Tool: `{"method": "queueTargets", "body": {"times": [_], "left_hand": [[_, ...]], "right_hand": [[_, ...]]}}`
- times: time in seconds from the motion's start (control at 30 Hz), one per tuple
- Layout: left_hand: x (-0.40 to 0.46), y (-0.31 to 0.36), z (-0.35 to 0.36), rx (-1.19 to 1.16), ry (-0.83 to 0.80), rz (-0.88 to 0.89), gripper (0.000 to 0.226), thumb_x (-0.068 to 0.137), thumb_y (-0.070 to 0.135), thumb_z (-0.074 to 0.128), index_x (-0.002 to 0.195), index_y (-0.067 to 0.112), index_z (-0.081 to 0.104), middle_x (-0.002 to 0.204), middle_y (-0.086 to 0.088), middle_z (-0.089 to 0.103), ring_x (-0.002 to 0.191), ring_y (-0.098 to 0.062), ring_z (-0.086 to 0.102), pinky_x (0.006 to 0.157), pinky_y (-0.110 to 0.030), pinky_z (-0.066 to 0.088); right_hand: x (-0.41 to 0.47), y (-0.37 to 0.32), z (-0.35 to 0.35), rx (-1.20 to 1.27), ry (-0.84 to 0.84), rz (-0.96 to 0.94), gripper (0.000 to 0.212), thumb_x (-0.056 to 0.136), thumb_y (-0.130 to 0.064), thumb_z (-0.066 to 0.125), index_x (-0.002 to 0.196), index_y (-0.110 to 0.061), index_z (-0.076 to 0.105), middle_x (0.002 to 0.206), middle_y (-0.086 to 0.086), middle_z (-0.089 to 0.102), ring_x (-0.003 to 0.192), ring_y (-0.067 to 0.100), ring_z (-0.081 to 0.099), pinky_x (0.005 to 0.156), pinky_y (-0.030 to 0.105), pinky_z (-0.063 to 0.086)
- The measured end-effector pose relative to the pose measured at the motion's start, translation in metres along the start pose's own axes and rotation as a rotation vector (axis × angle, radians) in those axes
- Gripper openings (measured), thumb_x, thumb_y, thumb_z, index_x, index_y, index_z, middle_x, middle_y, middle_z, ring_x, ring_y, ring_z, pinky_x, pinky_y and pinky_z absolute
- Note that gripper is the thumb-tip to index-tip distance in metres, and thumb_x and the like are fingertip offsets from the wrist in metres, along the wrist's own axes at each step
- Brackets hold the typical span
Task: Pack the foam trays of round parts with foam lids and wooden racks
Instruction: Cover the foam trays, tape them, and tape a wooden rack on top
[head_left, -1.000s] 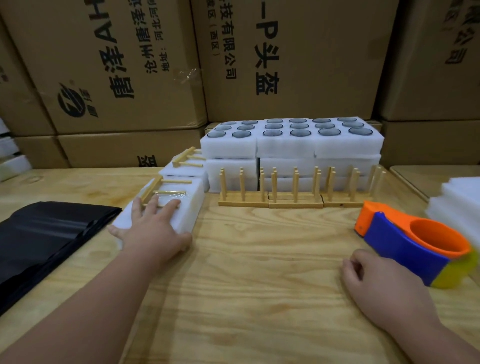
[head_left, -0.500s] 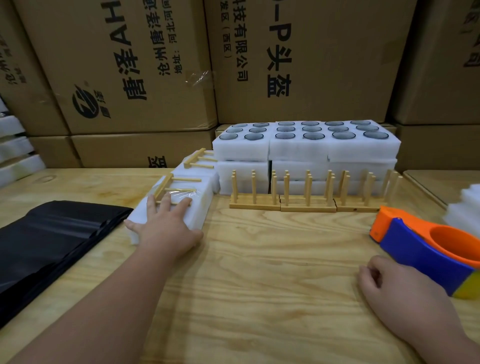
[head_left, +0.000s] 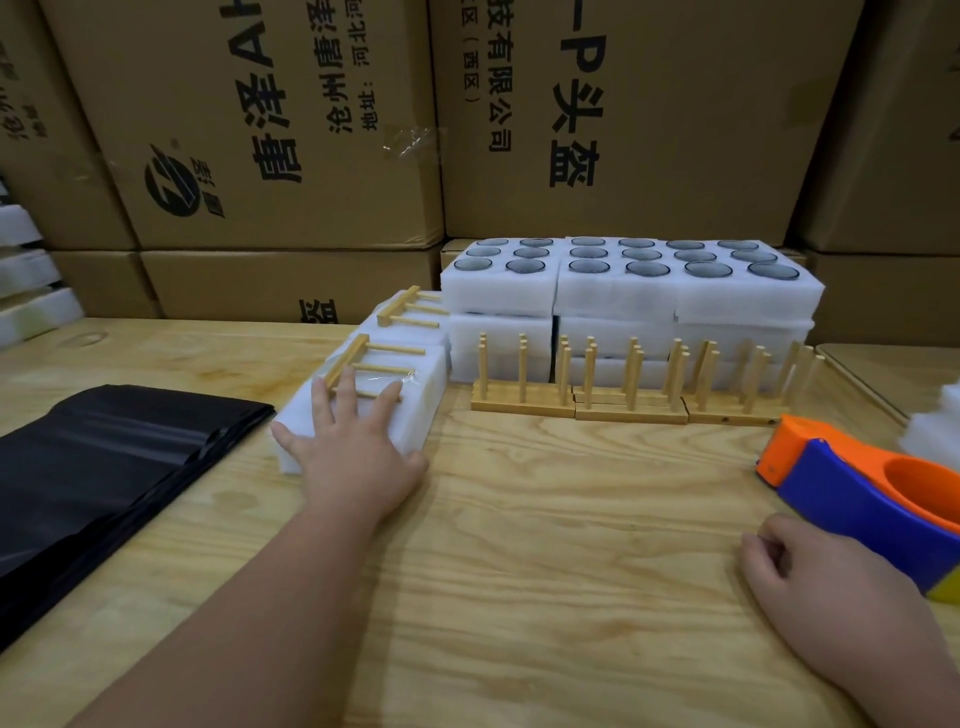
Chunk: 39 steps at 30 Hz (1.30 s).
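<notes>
1. Foam trays of round parts (head_left: 631, 273) sit stacked at the far middle of the wooden table (head_left: 545, 545), against the cardboard boxes (head_left: 597, 119); the top layer shows its dark round parts uncovered, so no lid is on it yet.
2. Just in front of that stack stand the upright wooden racks (head_left: 628, 382), in a row, untouched.
3. To the left, a packed foam bundle (head_left: 415, 387) lies with a wooden rack (head_left: 371, 364) taped flat on top; a second such bundle (head_left: 410, 312) lies just beyond it.
4. The left hand (head_left: 353, 452) lies on the near end of the near bundle, fingers spread and straight, thumb against its near right corner, pressing rather than clasping.
5. The right hand (head_left: 831, 587) rests on the table with fingers loosely curled, holding nothing, just beside the orange and blue tape dispenser (head_left: 857, 493).
6. Compared with a second ago, neither hand has shifted relative to the bundle or dispenser; only the viewpoint has drifted slightly.
7. That likely means this bundle is finished and being steadied or nudged aside, and the next tray has yet to be taken.
8. Black bags (head_left: 104, 467) lie at the left; loose white foam (head_left: 935, 426) shows at the right edge.
</notes>
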<state>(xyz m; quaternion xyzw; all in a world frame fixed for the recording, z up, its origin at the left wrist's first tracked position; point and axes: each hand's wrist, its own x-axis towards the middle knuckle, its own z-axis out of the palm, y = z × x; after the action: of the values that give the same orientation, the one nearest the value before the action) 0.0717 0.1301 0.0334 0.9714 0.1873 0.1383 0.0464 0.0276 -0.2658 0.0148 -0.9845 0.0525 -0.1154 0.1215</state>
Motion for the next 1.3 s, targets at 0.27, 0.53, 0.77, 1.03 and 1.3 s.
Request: {"method": "queueTargets", "body": {"times": [0.27,0.53,0.77,1.03,1.3], "left_hand": [[-0.076,0.029,0.015,-0.31,0.234,0.157,0.091,0.069,0.033,0.059,0.154,0.036,0.028,0.165,-0.01,0.016,0.153,-0.035,0.011,0.119,-0.061,0.018],[-0.121,0.052,0.01,-0.31,0.058,0.367,0.031,0.08,0.038,0.054,0.105,0.026,0.067,0.107,0.008,0.061,0.1,-0.022,0.061,0.088,-0.04,0.049],[-0.172,0.123,0.012,-0.167,-0.321,0.364,0.082,0.08,0.068,0.017,0.158,0.04,0.017,0.17,0.01,0.005,0.157,-0.014,-0.004,0.123,-0.052,-0.007],[-0.172,0.13,0.007,-0.143,-0.317,0.275,0.079,0.089,0.076,0.021,0.16,0.048,0.0,0.171,0.003,-0.014,0.157,-0.021,-0.015,0.125,-0.051,-0.007],[-0.171,0.141,-0.002,-0.105,-0.27,0.223,0.073,0.088,0.081,0.014,0.154,0.059,-0.008,0.169,0.009,-0.017,0.157,-0.017,-0.009,0.126,-0.045,0.001]], "right_hand": [[0.001,0.001,0.004,-0.031,0.014,0.006,0.035,0.094,-0.055,0.049,0.068,-0.033,0.058,0.052,-0.014,0.061,0.052,0.001,0.058,0.045,0.024,0.049],[-0.001,0.004,0.012,-0.029,0.081,-0.031,0.033,0.089,-0.049,0.049,0.066,-0.026,0.05,0.053,-0.007,0.055,0.053,0.005,0.052,0.047,0.03,0.046],[0.001,0.008,0.016,-0.017,0.081,-0.06,0.033,0.084,-0.052,0.039,0.066,-0.025,0.044,0.055,-0.006,0.051,0.055,0.013,0.053,0.044,0.03,0.032],[-0.006,0.005,0.007,0.011,0.042,-0.113,0.029,0.09,-0.049,0.041,0.075,-0.025,0.047,0.07,-0.004,0.058,0.068,0.019,0.058,0.052,0.033,0.035],[-0.037,0.019,-0.013,0.223,-0.118,-0.3,0.025,0.084,-0.047,0.043,0.073,-0.025,0.051,0.078,-0.005,0.063,0.083,0.017,0.058,0.078,0.033,0.044]]}}
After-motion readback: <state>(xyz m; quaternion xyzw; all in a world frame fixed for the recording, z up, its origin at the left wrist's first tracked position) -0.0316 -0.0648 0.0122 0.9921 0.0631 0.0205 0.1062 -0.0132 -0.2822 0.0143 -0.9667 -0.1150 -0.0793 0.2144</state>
